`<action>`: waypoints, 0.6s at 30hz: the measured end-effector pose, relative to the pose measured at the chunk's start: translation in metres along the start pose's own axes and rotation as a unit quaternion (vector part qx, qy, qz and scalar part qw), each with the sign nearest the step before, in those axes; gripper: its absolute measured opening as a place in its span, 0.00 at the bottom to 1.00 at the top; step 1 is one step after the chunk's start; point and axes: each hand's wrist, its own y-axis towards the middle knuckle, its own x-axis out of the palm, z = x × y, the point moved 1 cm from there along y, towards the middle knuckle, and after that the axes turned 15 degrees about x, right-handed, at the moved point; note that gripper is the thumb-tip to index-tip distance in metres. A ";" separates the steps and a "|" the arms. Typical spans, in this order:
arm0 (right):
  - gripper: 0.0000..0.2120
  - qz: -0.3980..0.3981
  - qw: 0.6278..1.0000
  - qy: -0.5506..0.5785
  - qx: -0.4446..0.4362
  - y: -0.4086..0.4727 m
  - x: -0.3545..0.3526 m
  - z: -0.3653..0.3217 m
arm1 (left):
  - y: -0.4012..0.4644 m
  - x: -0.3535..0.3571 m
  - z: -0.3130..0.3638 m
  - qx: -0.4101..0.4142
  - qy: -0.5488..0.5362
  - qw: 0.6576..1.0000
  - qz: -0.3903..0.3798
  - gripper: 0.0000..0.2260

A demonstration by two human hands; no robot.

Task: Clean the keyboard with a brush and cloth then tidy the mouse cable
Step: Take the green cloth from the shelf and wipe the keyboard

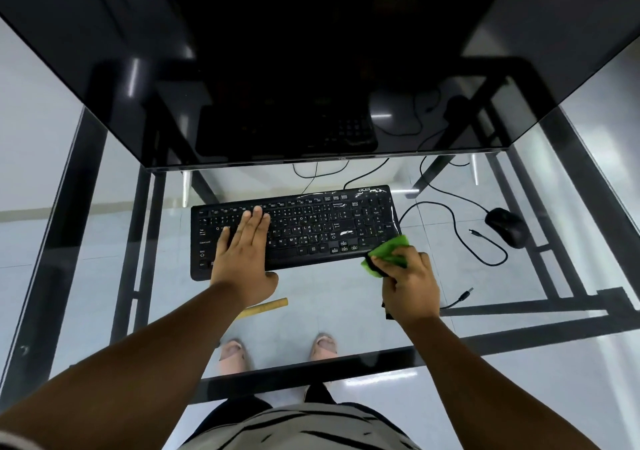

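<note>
1. A flat black plastic keyboard [294,231] lies on a clear glass desk top [329,314] with a dark metal frame, just in front of a large dark glossy monitor [311,68].
2. The left hand [242,252] lies palm down on the left half of the keyboard, fingers straight and spread loosely over the keys, gripping nothing; its thumb hangs over the near edge of the keyboard.
3. The right hand [410,286] is clenched around a bright green crumpled cloth [389,252], which sticks out beyond the fingertips and touches the keyboard's near right corner.
4. A dark object shows under the cloth and again below the right palm; what it is cannot be told.
5. A black computer mouse [507,227] sits well to the right of the keyboard, apart from both hands.
6. Its thin black mouse cable [453,217] loops loosely over the glass between keyboard and mouse.
7. A loose black plug end [464,295] lies near the right wrist.
8. A yellow wooden ruler [266,307] lies on the glass just under the left wrist, partly hidden by the forearm.
</note>
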 end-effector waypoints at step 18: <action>0.22 0.009 0.999 0.041 0.004 0.015 -0.007 0.017 | 0.059 -0.003 0.038 0.012 0.015 0.998 -0.053 0.60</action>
